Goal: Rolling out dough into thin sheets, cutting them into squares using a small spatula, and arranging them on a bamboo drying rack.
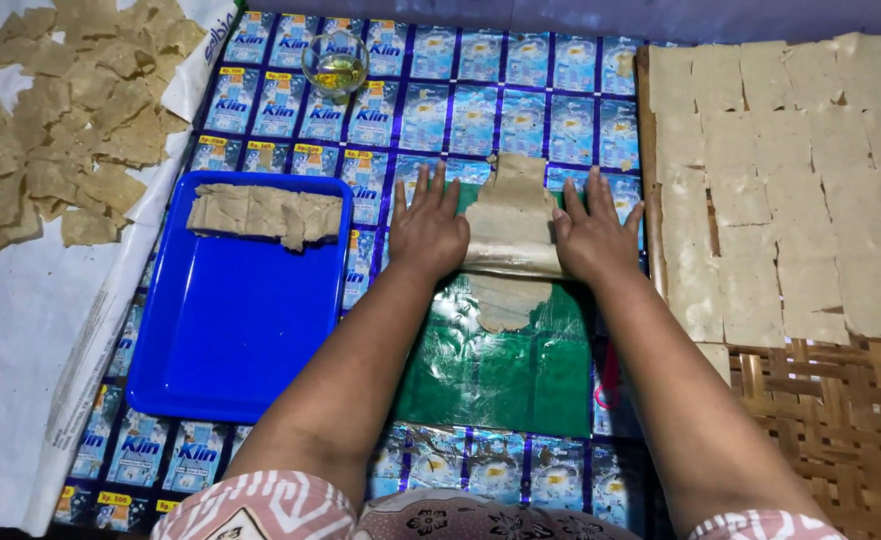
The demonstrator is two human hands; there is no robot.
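Two hands are in view, the left hand (428,232) and the right hand (594,238), both pressed on one roller (513,262) over one sheet of dough (514,205) at the centre. At near left lies one blue tray (231,330) holding one slab of dough (264,214), and at far centre stands one glass bowl (335,62). One woven mat (831,420) on the right carries too many pale squares (811,170) to count exactly, as does the pile of dried pieces (61,110) at far left.

Bare green sheet (501,380) lies open below the hands; blue tray (231,330) flanks left, woven mat (831,420) right.
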